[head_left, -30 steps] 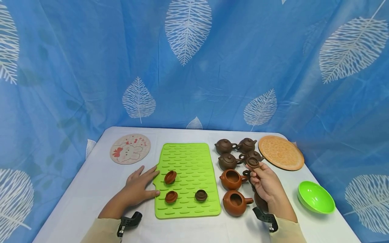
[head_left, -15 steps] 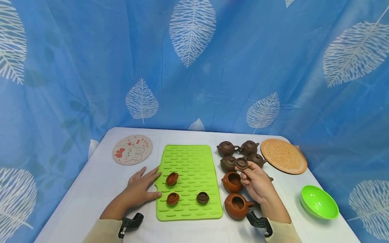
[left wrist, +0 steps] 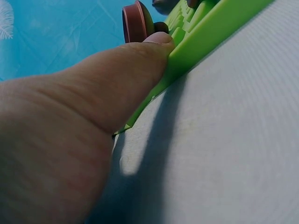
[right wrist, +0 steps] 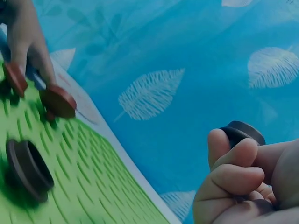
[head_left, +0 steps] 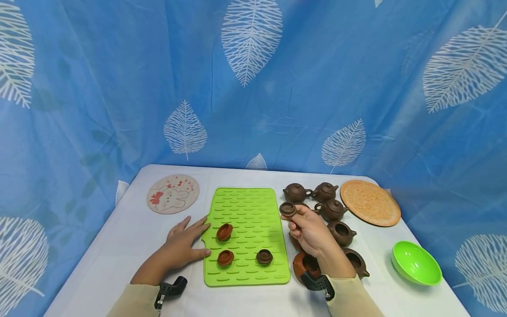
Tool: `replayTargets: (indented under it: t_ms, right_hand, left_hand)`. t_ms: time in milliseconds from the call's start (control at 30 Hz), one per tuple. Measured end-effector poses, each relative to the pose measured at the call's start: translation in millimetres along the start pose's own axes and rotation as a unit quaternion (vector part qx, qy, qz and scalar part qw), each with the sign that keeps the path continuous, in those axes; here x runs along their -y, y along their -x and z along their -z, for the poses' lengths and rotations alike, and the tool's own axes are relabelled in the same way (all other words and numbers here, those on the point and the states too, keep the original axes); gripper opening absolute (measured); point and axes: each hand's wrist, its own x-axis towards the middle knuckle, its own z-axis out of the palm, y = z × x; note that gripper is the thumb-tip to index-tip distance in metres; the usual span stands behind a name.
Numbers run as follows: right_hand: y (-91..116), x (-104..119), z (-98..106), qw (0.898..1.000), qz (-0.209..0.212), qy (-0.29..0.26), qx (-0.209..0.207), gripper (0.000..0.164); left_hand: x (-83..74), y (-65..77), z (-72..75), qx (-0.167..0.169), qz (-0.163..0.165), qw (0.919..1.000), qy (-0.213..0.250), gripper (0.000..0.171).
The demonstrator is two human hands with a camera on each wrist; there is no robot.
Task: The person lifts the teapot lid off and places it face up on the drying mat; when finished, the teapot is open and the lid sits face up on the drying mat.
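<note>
My right hand (head_left: 313,231) pinches a dark brown teapot lid (head_left: 288,209) between thumb and fingers, its hollow underside facing up, beside the right edge of a green mat (head_left: 245,215). Spread flat, my left hand (head_left: 184,244) rests at the mat's left edge, fingertips and thumb on it. Two reddish-brown lids (head_left: 224,232) lie on the mat near that hand, and another dark lid (head_left: 264,256) lies toward its front right. Under my right arm, a lidless reddish teapot (head_left: 303,264) is partly hidden. Lidless dark teapots (head_left: 342,233) stand just to the right.
Lidded dark teapots (head_left: 332,209) stand behind my right hand. A round orange-brown mat (head_left: 370,202) lies at the back right, with a green bowl (head_left: 416,263) in front of it. At the back left is a round bunny-print mat (head_left: 173,194). Blue curtain hangs behind the table.
My right hand has carried the dark lid leftward from above the dark teapots to the green mat's right edge. My left hand keeps its place on the mat.
</note>
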Motion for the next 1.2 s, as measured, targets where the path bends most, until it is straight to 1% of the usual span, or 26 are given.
replayTargets:
  t_ms: [67, 167, 267, 433, 533, 633, 767, 833, 1067, 1133, 1200]
  right_hand:
    - [-4, -1, -8, 1.0, -0.006, 0.003, 0.008, 0.015]
    - [-10, -5, -19, 1.0, -0.02, 0.02, 0.009, 0.02]
    - [-15, -11, -30, 0.998, -0.034, 0.05, 0.007, 0.025]
    - [-21, -19, -44, 0.993, -0.051, 0.106, -0.012, 0.024]
    - [-27, -26, -50, 0.988, -0.051, 0.142, -0.028, 0.022]
    - [-30, -32, -54, 0.982, -0.051, 0.182, -0.032, 0.018]
    - [-31, -37, -58, 0.974, -0.053, 0.22, -0.023, 0.015]
    - [-30, -38, -59, 0.972, -0.053, 0.227, -0.019, 0.013]
    - [-31, -43, -61, 0.971, -0.065, 0.228, -0.02, 0.008]
    - [-31, -43, -61, 0.969, -0.067, 0.237, -0.022, 0.008]
    - [-30, -43, -61, 0.964, -0.068, 0.254, -0.027, 0.008]
  left_hand:
    - [-0.2, -0.1, -0.5, 0.0, 0.004, 1.0, 0.0, 0.092]
    - [-0.8, -0.2, -0.7, 0.001, 0.005, 1.0, -0.002, 0.092]
    - [-2.0, -0.2, 0.1, 0.001, 0.004, 1.0, -0.001, 0.092]
    - [-2.8, -0.5, -0.2, 0.0, 0.006, 1.0, -0.002, 0.091]
    - [-2.0, -0.7, -0.7, -0.001, 0.005, 1.0, -0.003, 0.091]
    - [-1.6, -0.3, -0.5, -0.001, 0.005, 1.0, -0.002, 0.091]
    - [-1.7, 0.7, 0.3, 0.0, 0.002, 1.0, -0.001, 0.091]
    - [-2.0, 1.2, 0.9, 0.0, 0.001, 1.0, -0.003, 0.091]
    - [-2.7, 1.5, 1.6, -0.004, 0.005, 1.0, -0.006, 0.09]
    - [-2.9, 1.5, 1.3, -0.005, 0.006, 0.9999, -0.007, 0.09]
    - [-3.4, 1.3, 0.8, -0.006, 0.006, 0.9999, -0.007, 0.09]
